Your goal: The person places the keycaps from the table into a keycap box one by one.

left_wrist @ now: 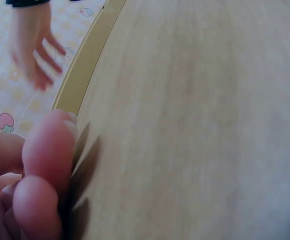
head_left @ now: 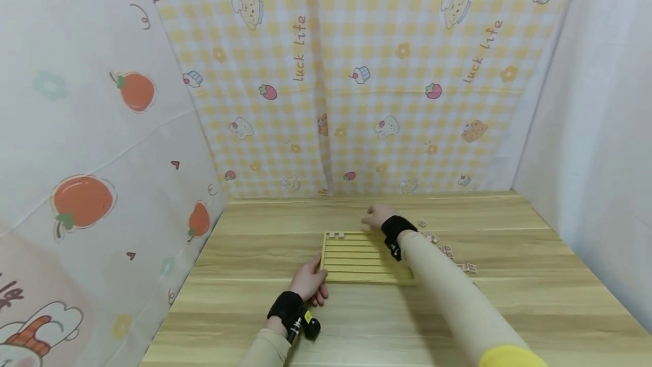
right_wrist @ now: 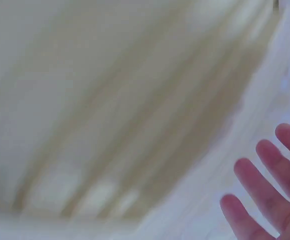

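Observation:
A yellow wooden tray [head_left: 364, 262] with long horizontal slats lies on the table. Two small pale square tiles [head_left: 337, 235] sit side by side in its top row at the left end. My left hand [head_left: 308, 281] holds the tray's near left corner, thumb at the rim and fingers below. In the left wrist view the fingertips [left_wrist: 47, 145] are close to the tray's side wall [left_wrist: 87, 62]. Over the tray's far edge is my right hand [head_left: 378, 217]; the right wrist view shows its fingers [right_wrist: 265, 182] spread and holding nothing.
Several loose square tiles [head_left: 446, 250] are scattered right of the tray, partly hidden by the right forearm. One tile [head_left: 421, 223] lies farther back. A patterned cloth [head_left: 346, 146] hangs behind the wooden table [head_left: 270, 225], with white cloths at both sides.

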Demonstrator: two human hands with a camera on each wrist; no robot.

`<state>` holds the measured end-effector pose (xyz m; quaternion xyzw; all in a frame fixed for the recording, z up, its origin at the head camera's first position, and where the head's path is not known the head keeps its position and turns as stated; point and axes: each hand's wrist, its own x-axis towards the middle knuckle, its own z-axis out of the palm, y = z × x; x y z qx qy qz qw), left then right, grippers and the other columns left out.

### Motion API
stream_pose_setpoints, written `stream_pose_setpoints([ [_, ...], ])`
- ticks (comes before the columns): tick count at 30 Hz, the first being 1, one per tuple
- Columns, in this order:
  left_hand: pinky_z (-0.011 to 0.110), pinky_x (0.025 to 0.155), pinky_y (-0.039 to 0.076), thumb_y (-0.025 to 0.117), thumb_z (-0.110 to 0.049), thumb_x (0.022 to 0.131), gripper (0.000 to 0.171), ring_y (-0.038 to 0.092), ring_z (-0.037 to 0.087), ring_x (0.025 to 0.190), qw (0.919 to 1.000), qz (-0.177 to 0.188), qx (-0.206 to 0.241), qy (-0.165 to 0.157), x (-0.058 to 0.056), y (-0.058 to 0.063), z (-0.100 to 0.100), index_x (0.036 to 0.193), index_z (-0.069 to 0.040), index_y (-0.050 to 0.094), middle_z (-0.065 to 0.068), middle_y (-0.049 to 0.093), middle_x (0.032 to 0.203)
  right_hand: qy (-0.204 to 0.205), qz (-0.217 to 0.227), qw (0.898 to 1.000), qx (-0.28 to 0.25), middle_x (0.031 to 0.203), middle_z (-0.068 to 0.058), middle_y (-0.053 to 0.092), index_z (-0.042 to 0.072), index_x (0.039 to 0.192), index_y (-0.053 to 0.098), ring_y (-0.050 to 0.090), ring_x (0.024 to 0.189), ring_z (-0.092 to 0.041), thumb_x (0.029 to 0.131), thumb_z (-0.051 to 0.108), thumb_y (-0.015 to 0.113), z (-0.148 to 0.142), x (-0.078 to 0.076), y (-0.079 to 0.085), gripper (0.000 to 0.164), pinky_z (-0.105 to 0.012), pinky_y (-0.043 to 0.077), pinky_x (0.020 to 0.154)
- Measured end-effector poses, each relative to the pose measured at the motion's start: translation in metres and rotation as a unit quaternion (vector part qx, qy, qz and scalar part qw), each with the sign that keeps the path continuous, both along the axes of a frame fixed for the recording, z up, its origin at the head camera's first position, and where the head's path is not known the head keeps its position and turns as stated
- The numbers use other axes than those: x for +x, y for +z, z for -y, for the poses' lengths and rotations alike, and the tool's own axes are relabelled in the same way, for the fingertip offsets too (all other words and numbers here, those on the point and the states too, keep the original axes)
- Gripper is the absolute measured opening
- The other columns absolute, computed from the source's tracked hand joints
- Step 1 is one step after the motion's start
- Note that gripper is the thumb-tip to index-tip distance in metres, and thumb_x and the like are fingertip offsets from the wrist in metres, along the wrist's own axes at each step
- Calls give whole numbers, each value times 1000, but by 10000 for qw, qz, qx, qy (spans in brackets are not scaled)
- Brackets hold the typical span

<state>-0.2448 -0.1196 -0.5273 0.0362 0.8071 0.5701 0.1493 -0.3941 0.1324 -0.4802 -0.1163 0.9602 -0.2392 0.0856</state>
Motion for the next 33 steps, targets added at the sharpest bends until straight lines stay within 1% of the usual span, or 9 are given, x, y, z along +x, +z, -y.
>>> stream_pose_setpoints([
  [4,26,37,44,47,-16,101,62,55,14,39,10000,39,-17,-10,0,-2,0,155,-6,17,10,62,57,-540,41,9982,264,129,-25,56,-6,132,53,53,116,-41,96,19,57,-46,8,14,43,-52,44,95],
  [10,26,37,45,46,-15,102,62,56,14,40,10000,28,-33,-29,0,2,3,155,-5,17,10,63,57,-872,-112,9951,449,121,-28,60,-11,120,61,59,105,-40,89,4,53,-90,24,19,35,-50,48,89],
  [11,26,37,45,46,-15,102,61,56,14,40,10000,23,-33,-25,0,2,4,155,-4,17,10,63,57,-895,-115,9950,430,110,-27,64,-13,112,63,60,94,-38,88,2,53,-94,25,18,30,-47,49,83],
  [17,25,36,44,46,-14,102,61,55,13,39,10000,-1,55,25,1,-1,3,155,-5,17,9,62,55,-1073,-187,9935,316,84,-21,66,-10,90,68,59,75,-34,85,-1,57,-102,29,6,15,-42,49,68],
  [23,26,36,44,46,-14,101,61,56,14,39,10000,-80,45,-9,1,-3,-2,155,-4,18,10,63,56,-1112,-327,9926,366,73,-15,66,-3,74,68,55,64,-26,88,-6,50,-105,30,1,23,-37,45,60],
  [27,27,36,44,46,-14,101,60,56,15,39,9999,-64,-79,-70,2,-1,-4,155,-6,19,10,63,56,-1130,-466,9920,317,96,-24,67,-10,98,68,63,86,-37,91,-2,50,-109,31,4,21,-46,51,78],
  [30,27,36,45,45,-13,101,60,57,15,40,9997,-54,-231,-103,2,1,-5,155,-7,19,10,62,56,-1103,-535,9924,-131,111,-28,63,-12,117,62,60,101,-42,93,4,52,-114,25,6,30,-50,48,86],
  [31,27,36,44,44,-13,101,59,56,15,40,9996,-49,-281,-88,2,2,-5,155,-8,20,10,62,56,-1083,-494,9922,-379,111,-27,63,-10,119,61,60,101,-41,94,6,53,-116,21,6,31,-49,48,86],
  [33,27,35,44,44,-12,101,59,56,15,39,9993,-73,-373,-55,3,4,-5,155,-7,21,10,62,55,-889,-318,9821,-1628,110,-24,64,-5,123,61,62,96,-36,95,13,57,-128,4,-6,34,-44,51,82],
])
